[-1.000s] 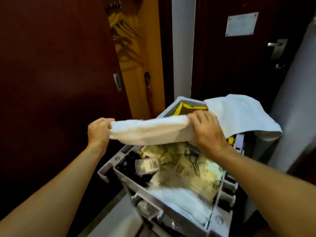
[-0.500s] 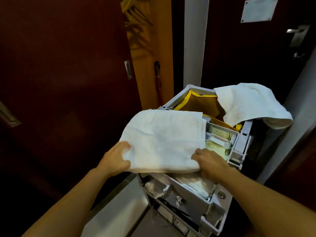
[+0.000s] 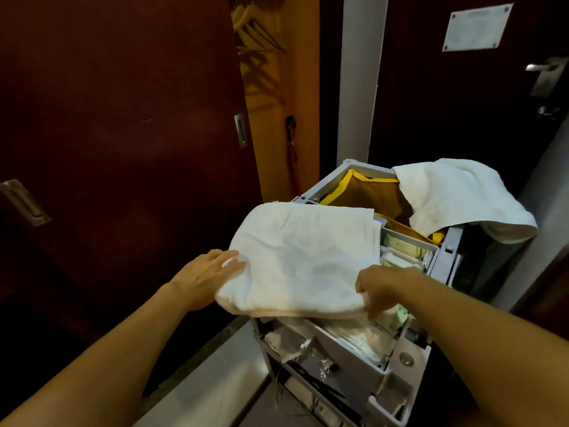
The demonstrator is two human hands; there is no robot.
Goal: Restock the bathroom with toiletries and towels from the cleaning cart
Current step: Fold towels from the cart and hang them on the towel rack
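A folded white towel [image 3: 303,257] lies flat over the top tray of the grey cleaning cart [image 3: 409,362]. My left hand [image 3: 204,274] holds the towel's left near corner, fingers on top of the cloth. My right hand [image 3: 380,286] grips the towel's right near edge, fingers curled under it. Pale toiletry packets [image 3: 400,251] show in the tray to the right of the towel and below its near edge. A second white towel [image 3: 458,198] hangs over the cart's far right corner.
A yellow-rimmed bag [image 3: 366,195] sits open at the cart's far end. A dark red sliding door [image 3: 123,149] stands to the left, a dark door with a handle [image 3: 545,69] to the far right. An umbrella [image 3: 291,155] hangs by the wooden panel.
The towel, held up and stretched between both hands a second ago, has come down flat onto the cart's top tray. Both hands shifted to its near edge.
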